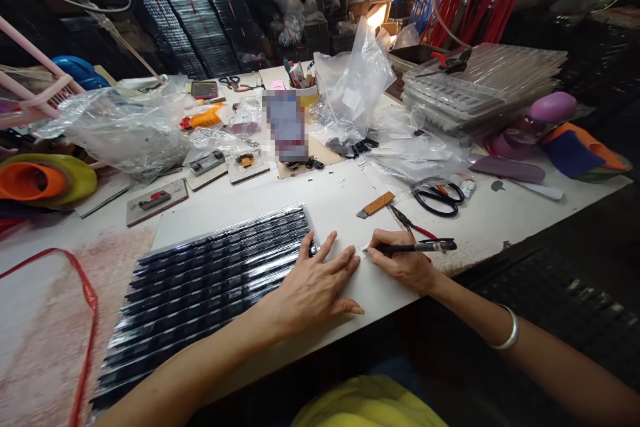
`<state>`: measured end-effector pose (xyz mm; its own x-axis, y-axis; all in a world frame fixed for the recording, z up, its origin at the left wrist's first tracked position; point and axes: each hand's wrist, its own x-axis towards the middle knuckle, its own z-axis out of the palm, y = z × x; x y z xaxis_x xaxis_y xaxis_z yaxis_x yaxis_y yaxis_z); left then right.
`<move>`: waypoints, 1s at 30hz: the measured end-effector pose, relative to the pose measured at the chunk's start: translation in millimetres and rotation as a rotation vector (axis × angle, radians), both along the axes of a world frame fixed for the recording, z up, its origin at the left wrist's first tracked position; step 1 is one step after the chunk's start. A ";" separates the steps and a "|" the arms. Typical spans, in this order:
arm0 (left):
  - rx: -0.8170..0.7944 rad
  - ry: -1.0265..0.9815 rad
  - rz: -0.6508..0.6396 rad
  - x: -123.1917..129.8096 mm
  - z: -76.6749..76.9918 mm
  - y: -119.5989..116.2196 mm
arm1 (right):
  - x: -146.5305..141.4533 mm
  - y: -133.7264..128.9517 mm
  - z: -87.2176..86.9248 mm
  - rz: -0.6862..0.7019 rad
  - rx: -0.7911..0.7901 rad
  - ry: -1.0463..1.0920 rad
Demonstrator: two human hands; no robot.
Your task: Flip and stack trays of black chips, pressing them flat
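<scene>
My right hand [400, 260] is closed round a black pen [420, 247], its tip down on the white surface [345, 207] beside small faint marks. My left hand [317, 280] lies flat with fingers spread, its fingertips near the pen tip and its thumb towards the table's front edge. Under and left of that hand is a tray [215, 273] with rows of black parts. An orange cutter [377, 203] and red-handled pliers [415, 225] lie just beyond my right hand.
Black scissors [440, 200] lie at the right, before stacked clear trays [480, 87]. Plastic bags [350, 87], a pixelated upright object [287, 123] and small blocks [157, 200] stand or lie further back. A red strap [87, 287] runs along the left.
</scene>
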<state>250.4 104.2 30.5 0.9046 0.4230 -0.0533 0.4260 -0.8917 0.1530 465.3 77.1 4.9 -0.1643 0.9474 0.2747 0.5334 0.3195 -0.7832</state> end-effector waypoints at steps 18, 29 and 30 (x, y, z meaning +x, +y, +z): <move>-0.070 -0.025 0.011 -1.4 -4.0 0.0 | 1.1 -0.3 -0.9 0.012 0.017 0.003; -0.065 -0.027 0.013 -1.0 -3.0 0.9 | 3.1 1.0 -1.0 0.001 0.003 0.029; -0.068 -0.023 0.013 -0.9 -1.9 0.7 | 4.2 1.9 -0.2 -0.004 -0.005 0.038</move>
<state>249.5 105.0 28.7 0.9002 0.4311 -0.0619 0.4335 -0.8731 0.2230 469.5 79.0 4.7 -0.1505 0.9493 0.2759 0.5047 0.3138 -0.8043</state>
